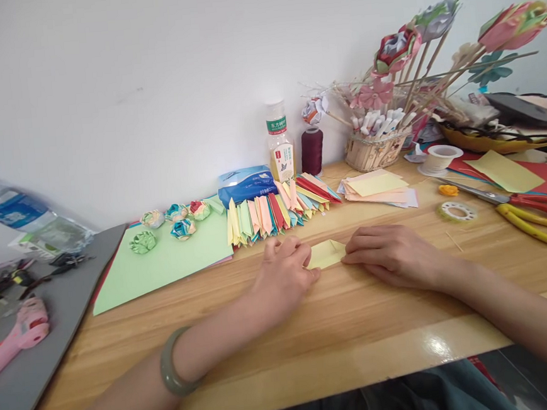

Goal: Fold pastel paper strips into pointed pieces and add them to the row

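Observation:
A small folded piece of pale yellow paper (325, 254) lies on the wooden table (285, 349) between my hands. My left hand (286, 273) grips its left end, fingers curled and thumb pressed on it. At the right end, my right hand (391, 256) pinches the paper near a folded corner, its fingers close together. Just behind my hands stands a row of folded paper pieces (260, 216) in several colours.
Green sheets (164, 264) with paper flowers lie at the left, beside a grey board (74, 315) holding a pink glue gun (23, 335). Behind are a bottle (281, 147) and thread spool (311, 151). Paper slips (378, 184), tape (457, 211) and scissors (505, 198) sit at right.

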The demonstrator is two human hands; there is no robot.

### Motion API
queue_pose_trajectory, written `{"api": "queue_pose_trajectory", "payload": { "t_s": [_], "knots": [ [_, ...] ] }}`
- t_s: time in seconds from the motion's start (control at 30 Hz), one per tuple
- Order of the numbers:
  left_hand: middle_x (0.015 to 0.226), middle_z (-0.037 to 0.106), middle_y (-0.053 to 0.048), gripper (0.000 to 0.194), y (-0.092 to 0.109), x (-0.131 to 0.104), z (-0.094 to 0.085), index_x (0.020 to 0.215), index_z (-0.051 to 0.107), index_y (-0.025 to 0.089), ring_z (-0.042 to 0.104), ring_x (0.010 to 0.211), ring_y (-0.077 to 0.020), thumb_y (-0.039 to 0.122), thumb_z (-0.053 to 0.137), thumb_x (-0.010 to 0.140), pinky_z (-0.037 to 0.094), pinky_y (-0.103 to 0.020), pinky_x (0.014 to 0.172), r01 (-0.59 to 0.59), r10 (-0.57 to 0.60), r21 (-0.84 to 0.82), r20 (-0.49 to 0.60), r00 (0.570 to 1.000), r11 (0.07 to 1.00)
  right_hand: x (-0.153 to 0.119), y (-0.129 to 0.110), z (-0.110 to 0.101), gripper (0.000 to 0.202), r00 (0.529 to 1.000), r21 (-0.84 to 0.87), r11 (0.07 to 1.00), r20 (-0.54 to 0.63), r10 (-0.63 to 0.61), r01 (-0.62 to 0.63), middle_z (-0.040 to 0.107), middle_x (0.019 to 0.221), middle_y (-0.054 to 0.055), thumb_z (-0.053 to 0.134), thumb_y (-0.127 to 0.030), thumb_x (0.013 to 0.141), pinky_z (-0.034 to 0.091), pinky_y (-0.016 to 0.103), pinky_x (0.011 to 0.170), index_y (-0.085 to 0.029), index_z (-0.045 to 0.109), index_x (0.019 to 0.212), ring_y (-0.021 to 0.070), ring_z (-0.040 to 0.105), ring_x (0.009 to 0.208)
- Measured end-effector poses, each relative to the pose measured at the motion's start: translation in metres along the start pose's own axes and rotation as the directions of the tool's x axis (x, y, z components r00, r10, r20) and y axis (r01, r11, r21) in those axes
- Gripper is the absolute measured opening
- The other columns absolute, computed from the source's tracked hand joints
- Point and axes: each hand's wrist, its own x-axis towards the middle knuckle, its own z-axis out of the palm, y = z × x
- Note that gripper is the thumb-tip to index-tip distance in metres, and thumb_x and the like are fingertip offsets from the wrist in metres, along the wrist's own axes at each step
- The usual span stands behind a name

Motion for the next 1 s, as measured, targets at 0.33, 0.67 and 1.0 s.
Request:
{"api": "queue_pose_trajectory", "payload": {
  "t_s": [0.33, 0.67, 1.0],
  "knots": [
    [0.078, 0.057, -0.003, 0.014, -0.008, -0.001, -0.03, 0.09, 0.07, 0.025, 0.045, 0.087, -0.0219, 0.018, 0.058, 0.089, 0.026, -0.037, 0.074, -0.097, 0.092, 0.012, 0.216, 0.972, 0.995, 0.0, 0.002, -0.002, 0.033, 0.995, 0.072, 0.993, 0.043, 0.089, -0.092, 0.066, 0.091, 0.009, 0.035, -0.012, 0.09, 0.046, 0.033, 0.071, -0.02, 0.067, 0.092, 0.019, 0.058, 0.084],
    [0.091, 0.061, -0.009, 0.019, -0.003, 0.003, -0.014, 0.093, 0.066, 0.012, 0.046, 0.095, -0.0264, 0.019, 0.048, 0.089, 0.031, -0.042, 0.078, 0.089, -0.103, 0.107, 0.138, 0.985, 0.99, 0.009, -0.023, -0.007, 0.028, 0.995, 0.186, 0.982, 0.1, -0.02, 0.001, 0.069, 0.081, 0.008, 0.039, -0.011, 0.086, 0.042, 0.032, 0.064, -0.017, 0.066, 0.088, 0.0197, 0.057, 0.073],
    [0.098, 0.056, -0.005, 0.028, -0.008, 0.003, -0.003, 0.114, 0.063, 0.023, 0.041, 0.096, -0.0229, 0.035, 0.059, 0.088, 0.036, -0.038, 0.084, 0.152, -0.132, -0.22, 0.102, 0.986, 0.964, 0.013, -0.018, 0.01, 0.032, 0.966, 0.27, 0.94, -0.094, 0.24, -0.207, 0.066, 0.106, 0.01, 0.041, -0.009, 0.085, 0.048, 0.036, 0.082, -0.018, 0.061, 0.108, 0.0211, 0.059, 0.097]
  ]
}}
